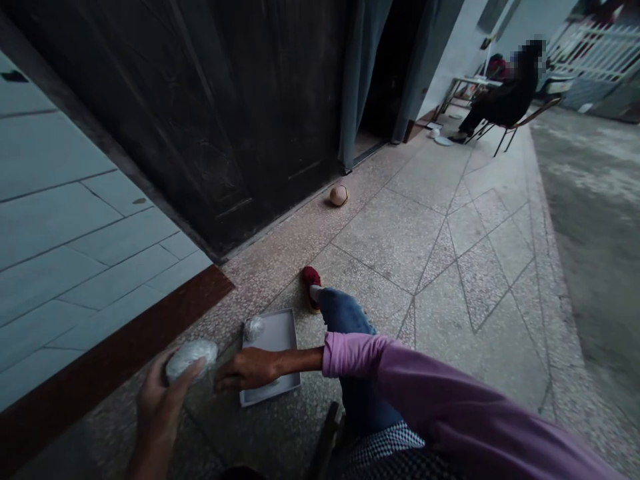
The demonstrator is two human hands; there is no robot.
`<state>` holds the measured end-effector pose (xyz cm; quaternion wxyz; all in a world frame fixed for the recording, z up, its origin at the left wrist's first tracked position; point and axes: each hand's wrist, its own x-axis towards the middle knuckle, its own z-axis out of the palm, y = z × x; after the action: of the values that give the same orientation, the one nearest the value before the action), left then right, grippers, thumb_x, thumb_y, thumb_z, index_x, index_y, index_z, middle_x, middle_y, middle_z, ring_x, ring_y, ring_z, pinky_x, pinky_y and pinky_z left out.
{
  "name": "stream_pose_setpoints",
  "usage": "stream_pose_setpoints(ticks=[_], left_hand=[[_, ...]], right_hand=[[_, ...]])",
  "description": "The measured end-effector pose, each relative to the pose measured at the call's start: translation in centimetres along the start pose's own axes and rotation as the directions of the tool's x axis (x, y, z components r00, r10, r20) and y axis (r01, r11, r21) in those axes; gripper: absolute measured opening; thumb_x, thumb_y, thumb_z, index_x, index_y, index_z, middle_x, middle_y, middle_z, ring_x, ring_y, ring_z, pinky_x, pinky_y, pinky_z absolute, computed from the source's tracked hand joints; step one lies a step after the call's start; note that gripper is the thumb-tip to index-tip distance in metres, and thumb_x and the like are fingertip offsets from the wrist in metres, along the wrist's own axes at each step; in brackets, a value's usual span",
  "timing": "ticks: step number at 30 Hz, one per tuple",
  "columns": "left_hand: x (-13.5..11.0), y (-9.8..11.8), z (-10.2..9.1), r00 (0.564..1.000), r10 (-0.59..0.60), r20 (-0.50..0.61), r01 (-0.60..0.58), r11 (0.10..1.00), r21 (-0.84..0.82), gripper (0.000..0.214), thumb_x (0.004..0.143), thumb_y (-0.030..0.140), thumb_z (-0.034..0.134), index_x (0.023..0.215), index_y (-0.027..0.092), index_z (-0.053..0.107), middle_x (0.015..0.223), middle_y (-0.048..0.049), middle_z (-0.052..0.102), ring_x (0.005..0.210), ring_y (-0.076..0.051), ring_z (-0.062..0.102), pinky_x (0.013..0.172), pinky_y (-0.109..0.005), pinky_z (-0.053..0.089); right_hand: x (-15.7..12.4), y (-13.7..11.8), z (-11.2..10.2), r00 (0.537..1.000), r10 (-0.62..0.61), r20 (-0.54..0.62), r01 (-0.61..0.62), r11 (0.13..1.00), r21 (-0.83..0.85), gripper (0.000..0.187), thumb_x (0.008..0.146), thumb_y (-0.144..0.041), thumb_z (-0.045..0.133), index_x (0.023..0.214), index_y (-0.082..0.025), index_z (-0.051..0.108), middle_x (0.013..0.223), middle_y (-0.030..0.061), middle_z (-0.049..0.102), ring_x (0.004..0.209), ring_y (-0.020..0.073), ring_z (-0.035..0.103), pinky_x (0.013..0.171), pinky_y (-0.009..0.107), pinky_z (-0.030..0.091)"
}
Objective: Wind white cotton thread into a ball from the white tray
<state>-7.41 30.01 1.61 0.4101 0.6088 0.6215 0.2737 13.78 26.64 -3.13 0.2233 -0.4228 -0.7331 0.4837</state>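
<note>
My left hand (163, 400) grips a whitish ball of clear, shiny plastic film (192, 359) at the lower left, thumb on one side and fingers on the other. Close beside it, my right hand (249, 369) reaches across with its fingers curled together. What they hold, if anything, I cannot make out. Under the right hand lies a shallow white tray (283, 328) on the floor. Another shiny, clear-plastic lump (255, 328) sits in the tray's far left corner. My right hand and forearm hide part of the tray.
A round tan object (339, 195) with a dark band lies by the dark door (280, 100). A tiled wall (75, 240) runs along the left. Farther off, a person (510, 100) sits on a chair by a small table. My red shoe (311, 279) is just beyond the tray.
</note>
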Motion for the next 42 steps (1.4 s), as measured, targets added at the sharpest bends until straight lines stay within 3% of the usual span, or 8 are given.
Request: stream_pose_setpoints(ticks=[3, 8, 12, 18, 23, 31, 37, 42], left_hand=[[0.8, -1.4, 0.3, 0.996, -0.029, -0.08, 0.039, 0.99, 0.134, 0.061, 0.063, 0.062, 0.096, 0.116, 0.035, 0.082, 0.118, -0.0097, 0.096, 0.135, -0.062, 0.088, 0.104, -0.067, 0.076], [-0.2, -2.2, 0.9, 0.992, -0.106, 0.07, 0.106, 0.994, 0.006, 0.06, 0.071, 0.068, 0.095, 0.116, 0.029, 0.088, 0.113, -0.0142, 0.095, 0.119, -0.053, 0.09, 0.096, -0.054, 0.075], [-2.3, -1.1, 0.7, 0.979, -0.118, 0.164, 0.142, 0.979, -0.146, 0.059, 0.079, 0.078, 0.102, 0.104, 0.027, 0.088, 0.108, -0.011, 0.094, 0.122, -0.046, 0.09, 0.113, -0.05, 0.073], [-4.9, 0.6, -0.2, 0.927, -0.156, 0.341, 0.272, 0.906, -0.324, 0.061, 0.062, 0.071, 0.117, 0.092, 0.025, 0.09, 0.098, -0.0124, 0.093, 0.117, -0.048, 0.091, 0.101, -0.049, 0.074], [-5.3, -0.5, -0.6, 0.964, -0.133, 0.23, 0.25, 0.747, -0.617, 0.071, 0.047, 0.062, 0.125, 0.096, 0.023, 0.09, 0.098, -0.0143, 0.093, 0.12, -0.048, 0.092, 0.097, -0.047, 0.078], [-3.5, -1.8, 0.2, 0.993, -0.116, -0.006, 0.054, 0.505, -0.861, 0.074, 0.057, 0.046, 0.122, 0.12, 0.024, 0.091, 0.101, -0.0102, 0.092, 0.126, -0.046, 0.091, 0.117, -0.058, 0.077], [-2.5, -0.7, 1.3, 0.99, -0.102, -0.093, -0.025, 0.533, -0.846, 0.077, 0.058, 0.057, 0.119, 0.121, 0.025, 0.087, 0.111, -0.0099, 0.092, 0.129, -0.04, 0.089, 0.116, -0.053, 0.075], [-2.3, -0.8, 1.8, 0.988, -0.079, -0.129, -0.059, 0.583, -0.81, 0.079, 0.062, 0.068, 0.118, 0.12, 0.026, 0.085, 0.113, -0.0098, 0.09, 0.131, -0.039, 0.085, 0.115, -0.051, 0.07]], right_hand=[[-0.7, -0.3, -0.3, 1.0, 0.001, -0.028, -0.003, 0.998, -0.059, 0.052, 0.109, 0.005, 0.093, 0.072, -0.03, 0.083, 0.105, -0.0087, 0.096, 0.117, 0.022, 0.095, 0.097, 0.023, 0.064], [-1.1, -0.8, -4.1, 0.997, 0.028, -0.071, -0.041, 0.98, -0.194, 0.028, 0.125, -0.014, 0.089, 0.101, -0.029, 0.093, 0.124, -0.0012, 0.099, 0.123, 0.0251, 0.094, 0.098, 0.028, 0.064], [-0.7, -0.6, -6.2, 0.996, -0.049, -0.078, 0.03, 0.972, -0.232, 0.026, 0.12, -0.003, 0.088, 0.104, -0.023, 0.085, 0.11, 0.0022, 0.094, 0.114, 0.0253, 0.087, 0.098, 0.028, 0.057], [-0.5, -1.1, -6.3, 0.998, -0.066, 0.012, 0.067, 0.998, -0.016, 0.033, 0.124, 0.001, 0.079, 0.096, -0.018, 0.076, 0.086, -0.0016, 0.075, 0.087, 0.0186, 0.073, 0.088, 0.026, 0.05], [1.7, -2.1, -5.8, 0.996, -0.089, -0.013, 0.089, 0.996, 0.007, 0.036, 0.129, -0.005, 0.069, 0.095, -0.018, 0.069, 0.092, 0.0001, 0.073, 0.092, 0.0184, 0.07, 0.091, 0.026, 0.05], [3.7, -1.6, -3.1, 0.999, -0.041, 0.006, 0.041, 0.994, -0.101, 0.044, 0.119, 0.003, 0.066, 0.085, -0.023, 0.056, 0.084, -0.0007, 0.062, 0.088, 0.0204, 0.061, 0.088, 0.029, 0.043], [2.3, -0.8, -2.4, 0.999, -0.047, 0.026, 0.048, 0.998, -0.047, 0.032, 0.128, -0.003, 0.071, 0.101, -0.016, 0.08, 0.096, 0.0021, 0.074, 0.093, 0.0188, 0.068, 0.093, 0.028, 0.046], [2.1, -1.1, -2.6, 0.999, -0.041, 0.017, 0.042, 0.998, -0.048, 0.034, 0.132, -0.012, 0.071, 0.099, -0.017, 0.079, 0.095, 0.0027, 0.075, 0.094, 0.0199, 0.07, 0.096, 0.029, 0.05]])
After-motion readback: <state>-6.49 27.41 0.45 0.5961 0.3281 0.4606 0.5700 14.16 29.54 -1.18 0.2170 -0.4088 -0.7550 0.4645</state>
